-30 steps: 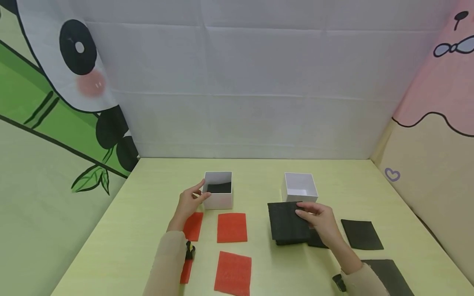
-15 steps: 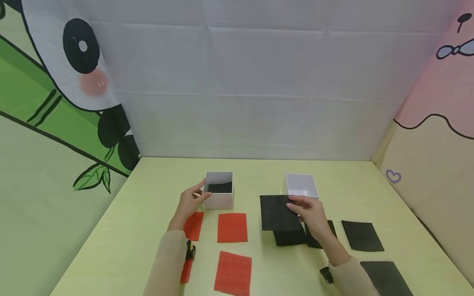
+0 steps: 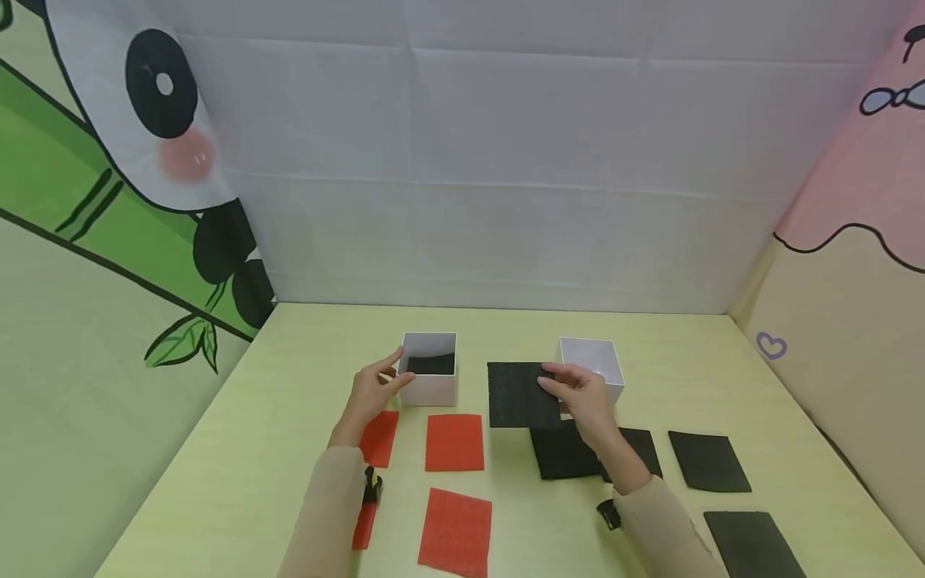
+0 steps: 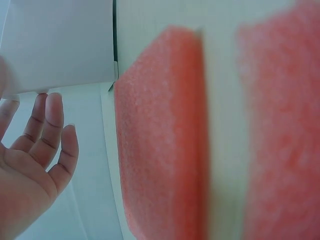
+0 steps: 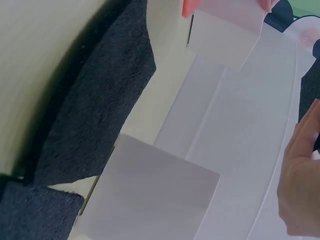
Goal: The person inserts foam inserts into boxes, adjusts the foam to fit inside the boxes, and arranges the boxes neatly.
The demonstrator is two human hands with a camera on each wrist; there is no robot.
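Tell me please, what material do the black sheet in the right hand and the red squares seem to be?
Black sheet: likely soft foam, matte, fuzzy-edged in the right wrist view. Red squares: probably foam too, with a porous, grainy surface in the left wrist view.

No readable text anywhere

I found no words, labels, brands or numbers on anything in view; the side walls carried only cartoon drawings.

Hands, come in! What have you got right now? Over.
Left hand steadying the left white box. Right hand pinching a black foam square, lifted between the boxes. Nothing blocking.
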